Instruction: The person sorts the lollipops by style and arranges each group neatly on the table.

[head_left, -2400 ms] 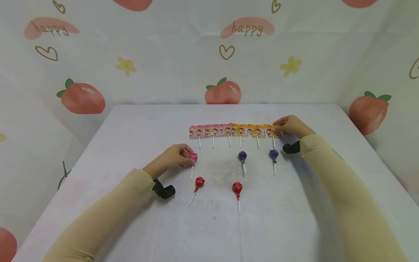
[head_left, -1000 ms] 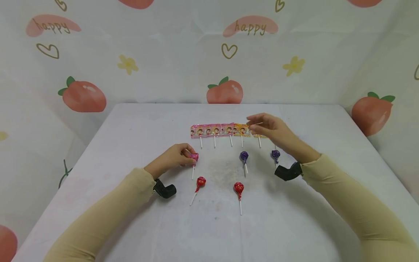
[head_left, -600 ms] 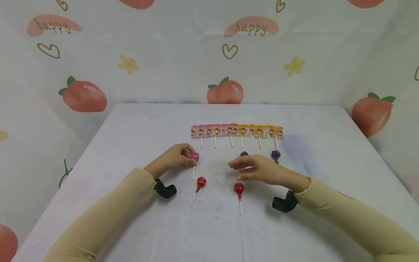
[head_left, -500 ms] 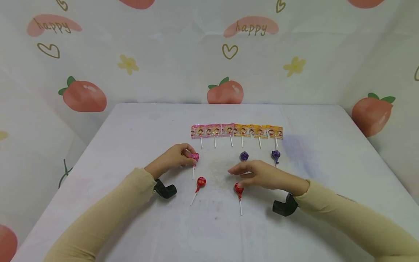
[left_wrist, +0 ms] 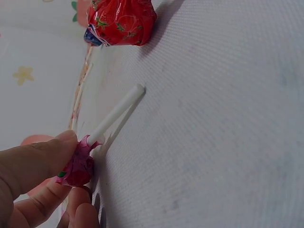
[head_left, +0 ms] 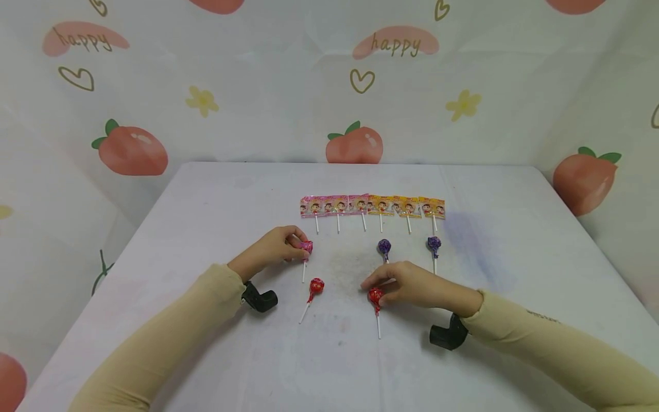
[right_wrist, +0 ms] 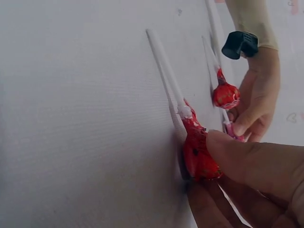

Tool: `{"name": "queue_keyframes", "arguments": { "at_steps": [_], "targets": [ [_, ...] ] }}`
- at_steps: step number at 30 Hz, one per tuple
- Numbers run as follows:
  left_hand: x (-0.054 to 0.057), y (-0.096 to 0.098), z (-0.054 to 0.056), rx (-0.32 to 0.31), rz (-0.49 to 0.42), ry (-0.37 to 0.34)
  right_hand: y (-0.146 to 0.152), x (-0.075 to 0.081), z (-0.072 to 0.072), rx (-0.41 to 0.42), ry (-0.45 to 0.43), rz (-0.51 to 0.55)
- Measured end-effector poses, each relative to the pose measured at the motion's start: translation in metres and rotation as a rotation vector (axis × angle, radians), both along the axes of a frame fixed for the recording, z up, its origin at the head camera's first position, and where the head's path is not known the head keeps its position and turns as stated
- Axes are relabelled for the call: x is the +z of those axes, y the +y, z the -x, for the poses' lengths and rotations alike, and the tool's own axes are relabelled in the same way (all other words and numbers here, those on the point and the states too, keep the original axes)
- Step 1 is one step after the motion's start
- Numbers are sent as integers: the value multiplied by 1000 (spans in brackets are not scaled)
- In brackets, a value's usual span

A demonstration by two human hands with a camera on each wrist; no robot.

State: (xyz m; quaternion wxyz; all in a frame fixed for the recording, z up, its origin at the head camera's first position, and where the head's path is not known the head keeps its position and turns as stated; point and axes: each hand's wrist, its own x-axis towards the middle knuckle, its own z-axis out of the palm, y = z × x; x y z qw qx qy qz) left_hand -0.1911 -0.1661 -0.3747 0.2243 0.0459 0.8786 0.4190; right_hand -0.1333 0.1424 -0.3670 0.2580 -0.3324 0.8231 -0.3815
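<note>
Since the earliest frame, the right hand (head_left: 414, 283) has left the orange packets (head_left: 407, 206) and come down to just below and right of the middle of the head view. There I see its thumb and fingers pinching the round head of a red lollipop (head_left: 375, 296), whose white stick points toward the bottom of the frame. My right wrist view agrees: the thumb lies against the wrapper at lower right, with fingers on the far side. The left hand (head_left: 273, 246), left of centre, has stayed put and pinches a pink lollipop (head_left: 307, 247) between thumb and fingers, the stick pointing down the frame. From the left wrist view I cannot tell whether that stick's tip touches the table (head_left: 231, 194). A second red lollipop (head_left: 316, 286) lies tilted just below the pink one, its stick slanting to the lower left. Above the right hand I make out a purple lollipop (head_left: 384, 246), its stick partly hidden by that hand, and another purple lollipop (head_left: 434, 244) farther right. Across the upper middle, pink packets (head_left: 337, 205) run side by side into the orange ones, sticks downward. Behind the table hangs a white backdrop (head_left: 278, 68) printed with peaches, hearts and yellow flowers.
</note>
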Motion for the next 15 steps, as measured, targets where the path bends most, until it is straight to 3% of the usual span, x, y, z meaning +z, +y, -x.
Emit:
{"name": "queue_keyframes", "arguments": {
  "at_steps": [7, 15],
  "targets": [
    [-2, 0, 1, -4, -4, -3, 0, -1, 0, 2, 94, -57],
    [-1, 0, 2, -16, 0, 1, -2, 2, 1, 4, 107, -73]
  ]
}}
